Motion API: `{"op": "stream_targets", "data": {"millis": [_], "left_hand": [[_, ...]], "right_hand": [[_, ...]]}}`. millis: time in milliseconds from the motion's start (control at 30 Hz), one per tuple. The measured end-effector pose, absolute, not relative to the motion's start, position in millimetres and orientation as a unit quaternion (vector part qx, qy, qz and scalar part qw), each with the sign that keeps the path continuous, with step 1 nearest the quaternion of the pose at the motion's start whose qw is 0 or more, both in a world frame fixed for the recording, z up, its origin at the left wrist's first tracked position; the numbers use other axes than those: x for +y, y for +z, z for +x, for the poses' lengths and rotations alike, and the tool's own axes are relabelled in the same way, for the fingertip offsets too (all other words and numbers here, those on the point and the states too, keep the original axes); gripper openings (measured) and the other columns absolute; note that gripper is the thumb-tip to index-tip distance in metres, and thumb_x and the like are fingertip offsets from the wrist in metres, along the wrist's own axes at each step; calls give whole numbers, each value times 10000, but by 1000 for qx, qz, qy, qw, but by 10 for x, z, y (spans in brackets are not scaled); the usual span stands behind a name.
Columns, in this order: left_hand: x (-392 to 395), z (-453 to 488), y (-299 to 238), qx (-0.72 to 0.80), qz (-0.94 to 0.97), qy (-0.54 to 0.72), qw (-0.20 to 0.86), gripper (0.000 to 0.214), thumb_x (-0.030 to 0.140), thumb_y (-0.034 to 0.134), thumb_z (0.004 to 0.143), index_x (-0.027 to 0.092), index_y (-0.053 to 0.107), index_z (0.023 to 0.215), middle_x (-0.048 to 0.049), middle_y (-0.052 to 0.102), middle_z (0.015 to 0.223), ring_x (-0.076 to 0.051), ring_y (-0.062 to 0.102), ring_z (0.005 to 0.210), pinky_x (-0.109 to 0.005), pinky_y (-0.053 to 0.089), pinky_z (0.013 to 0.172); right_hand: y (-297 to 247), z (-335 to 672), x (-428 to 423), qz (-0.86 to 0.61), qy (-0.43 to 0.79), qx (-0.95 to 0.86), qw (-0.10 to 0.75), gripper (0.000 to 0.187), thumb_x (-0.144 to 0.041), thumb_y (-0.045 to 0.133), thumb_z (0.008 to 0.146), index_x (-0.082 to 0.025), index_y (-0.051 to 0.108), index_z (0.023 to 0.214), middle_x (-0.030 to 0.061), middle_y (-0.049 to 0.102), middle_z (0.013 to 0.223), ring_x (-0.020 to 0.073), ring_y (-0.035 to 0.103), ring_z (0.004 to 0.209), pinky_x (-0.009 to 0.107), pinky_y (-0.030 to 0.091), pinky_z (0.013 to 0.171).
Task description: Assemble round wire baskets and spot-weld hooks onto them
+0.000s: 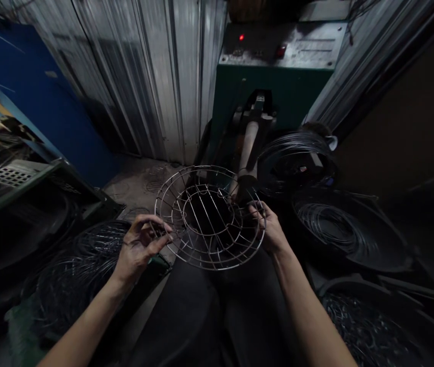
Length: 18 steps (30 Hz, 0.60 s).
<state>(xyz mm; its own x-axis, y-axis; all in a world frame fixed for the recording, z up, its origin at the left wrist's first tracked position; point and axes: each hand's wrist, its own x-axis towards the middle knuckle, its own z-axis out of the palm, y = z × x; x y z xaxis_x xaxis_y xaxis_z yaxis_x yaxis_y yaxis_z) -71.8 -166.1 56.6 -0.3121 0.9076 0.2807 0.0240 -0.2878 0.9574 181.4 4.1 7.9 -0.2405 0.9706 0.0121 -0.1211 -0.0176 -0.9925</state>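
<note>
A round wire rack [209, 232] with concentric rings, spokes and straight crossbars is held out in front of me, slightly tilted. My right hand [268, 224] is closed around its right rim. My left hand [142, 247] is at the left rim, thumb and fingertips pinched together. Thin, short wire pieces [158, 230] appear inside its curled fingers; whether the fingertips also grip the rim is hard to tell. Right behind the rack stands a green machine [274, 81] with a thick pale cylindrical arm [250, 142], whose lower end lies close to the rack's far right side.
A red light [241, 37] glows on the machine's panel. Coiled wire [297, 148] hangs at its right, above a dark basin [388, 250] with more wire. Lower right, another basin holds small wire parts [365, 326]. Wire pieces [86, 255] are heaped at my left.
</note>
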Motion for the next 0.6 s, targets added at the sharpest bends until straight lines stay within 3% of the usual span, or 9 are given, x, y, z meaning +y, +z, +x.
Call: {"op": "stream_targets", "data": {"millis": [200,600], "left_hand": [[-1627,-741,515,484,463,660,341,217,238,667,779,230,526,945,8,658,836,-109,644,690,-239,548,677],[-1711,-563,617,546,476,626,287,258,254,697,743,221,534,940,6,632,818,-123,628,727,-245,522,706]], "right_hand": [[141,1824,52,-418,543,-574,448,291,-457,716,671,-215,604,787,-28,586,691,121,527,608,244,405,560],[37,1760,-32,-433,587,-529,434,358,-460,740,637,-208,511,747,-39,574,578,98,476,479,229,369,458]]}}
